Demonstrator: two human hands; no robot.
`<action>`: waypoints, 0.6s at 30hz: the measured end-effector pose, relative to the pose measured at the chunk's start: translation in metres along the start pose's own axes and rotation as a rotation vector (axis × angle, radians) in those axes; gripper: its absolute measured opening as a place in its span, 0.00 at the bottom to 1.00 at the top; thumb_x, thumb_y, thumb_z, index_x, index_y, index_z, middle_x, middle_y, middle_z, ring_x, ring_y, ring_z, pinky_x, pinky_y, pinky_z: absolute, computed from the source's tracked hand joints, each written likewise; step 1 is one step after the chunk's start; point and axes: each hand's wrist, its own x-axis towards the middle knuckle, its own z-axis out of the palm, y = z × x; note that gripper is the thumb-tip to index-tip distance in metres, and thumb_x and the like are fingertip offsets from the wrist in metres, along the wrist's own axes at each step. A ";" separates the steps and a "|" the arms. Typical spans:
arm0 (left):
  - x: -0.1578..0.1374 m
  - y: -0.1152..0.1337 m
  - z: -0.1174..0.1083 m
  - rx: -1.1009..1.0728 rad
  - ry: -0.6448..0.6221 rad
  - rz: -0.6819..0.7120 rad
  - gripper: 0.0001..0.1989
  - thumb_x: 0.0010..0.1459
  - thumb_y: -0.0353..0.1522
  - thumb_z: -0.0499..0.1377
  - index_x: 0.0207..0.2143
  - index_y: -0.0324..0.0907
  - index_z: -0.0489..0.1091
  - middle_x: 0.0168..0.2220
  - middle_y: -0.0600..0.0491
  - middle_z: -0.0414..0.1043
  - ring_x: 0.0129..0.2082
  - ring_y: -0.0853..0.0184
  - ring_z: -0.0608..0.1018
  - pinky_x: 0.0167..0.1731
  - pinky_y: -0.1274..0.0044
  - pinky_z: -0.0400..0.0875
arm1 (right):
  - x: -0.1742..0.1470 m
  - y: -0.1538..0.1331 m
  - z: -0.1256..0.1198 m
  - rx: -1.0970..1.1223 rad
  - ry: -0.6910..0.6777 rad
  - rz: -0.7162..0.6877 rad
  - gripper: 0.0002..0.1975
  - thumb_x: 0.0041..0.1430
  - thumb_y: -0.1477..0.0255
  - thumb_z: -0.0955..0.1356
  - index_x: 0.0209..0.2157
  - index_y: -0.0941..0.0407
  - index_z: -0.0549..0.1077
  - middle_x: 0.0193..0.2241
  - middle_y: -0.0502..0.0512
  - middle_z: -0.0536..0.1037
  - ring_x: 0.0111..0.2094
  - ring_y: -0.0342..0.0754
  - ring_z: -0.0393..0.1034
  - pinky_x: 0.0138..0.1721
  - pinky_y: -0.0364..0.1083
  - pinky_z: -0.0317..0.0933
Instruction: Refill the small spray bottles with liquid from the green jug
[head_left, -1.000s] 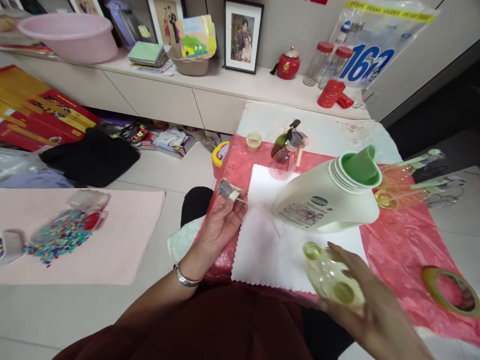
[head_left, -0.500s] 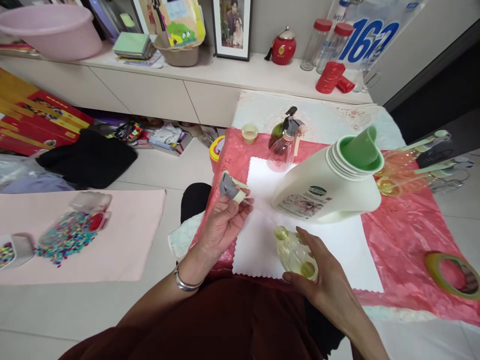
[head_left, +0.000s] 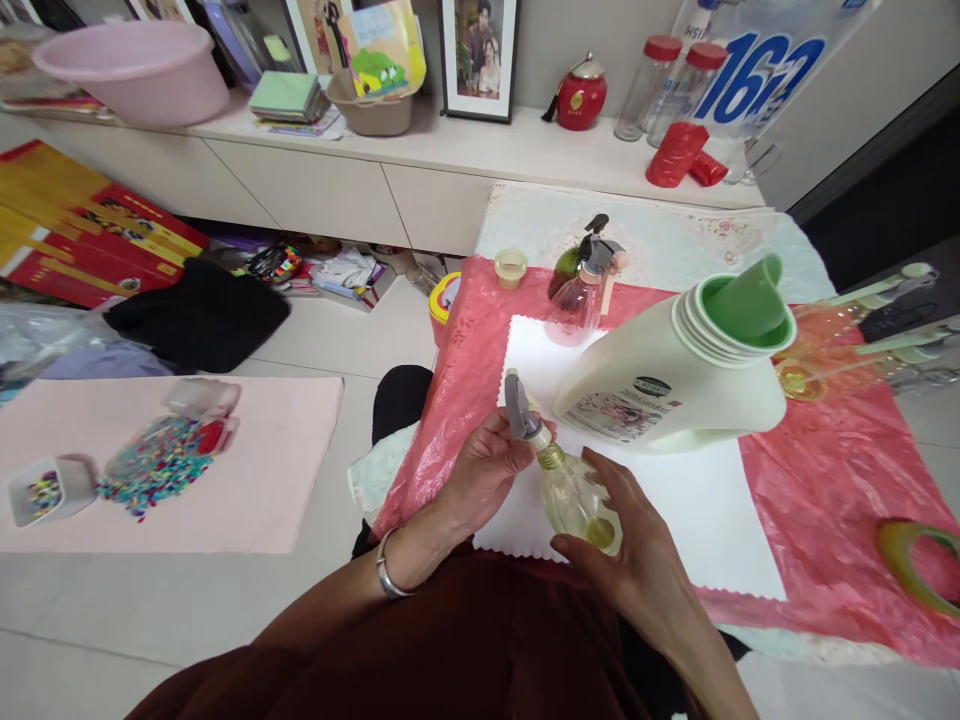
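My left hand (head_left: 487, 470) is closed on a grey and white spray head (head_left: 525, 412), holding it against the neck of a small clear spray bottle (head_left: 574, 495). Whether the threads are engaged I cannot tell. Around the bottle's body curls my right hand (head_left: 626, 530), keeping it tilted above the white scalloped mat (head_left: 705, 520). A little yellowish liquid shows at the bottle's base. Just beyond my hands stands a large pale jug (head_left: 660, 380) with a green cup-like piece (head_left: 754, 300) in its open mouth.
Behind the mat are another spray bottle (head_left: 581, 300) and a small cup (head_left: 510, 268). Clear bottles (head_left: 825, 350) lie on the right, with a tape roll (head_left: 919, 565) nearer me. Colourful beads (head_left: 161, 465) cover part of a pink mat (head_left: 277, 480) at left.
My left hand has brought the spray head down and right, from apart onto the bottle's neck. The right hand still holds the bottle. The camera view has shifted slightly.
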 end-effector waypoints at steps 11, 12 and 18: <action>-0.001 -0.003 0.000 -0.008 -0.014 -0.026 0.20 0.45 0.37 0.78 0.39 0.44 0.78 0.40 0.54 0.81 0.43 0.62 0.80 0.47 0.70 0.69 | -0.001 0.000 0.003 0.028 0.052 -0.067 0.34 0.67 0.56 0.70 0.68 0.52 0.58 0.59 0.57 0.65 0.57 0.53 0.66 0.51 0.51 0.70; -0.001 -0.003 0.000 -0.014 -0.016 -0.023 0.20 0.44 0.37 0.78 0.39 0.44 0.78 0.39 0.54 0.81 0.43 0.63 0.80 0.48 0.71 0.69 | -0.001 0.000 0.004 0.043 0.060 -0.068 0.34 0.67 0.56 0.70 0.68 0.52 0.58 0.59 0.57 0.65 0.56 0.52 0.66 0.51 0.51 0.70; 0.000 -0.002 0.001 -0.035 -0.024 -0.017 0.19 0.44 0.36 0.78 0.38 0.43 0.78 0.37 0.54 0.81 0.42 0.63 0.81 0.48 0.71 0.69 | -0.003 0.001 0.006 0.117 0.068 -0.062 0.33 0.67 0.56 0.70 0.68 0.52 0.59 0.59 0.56 0.66 0.55 0.52 0.67 0.48 0.48 0.70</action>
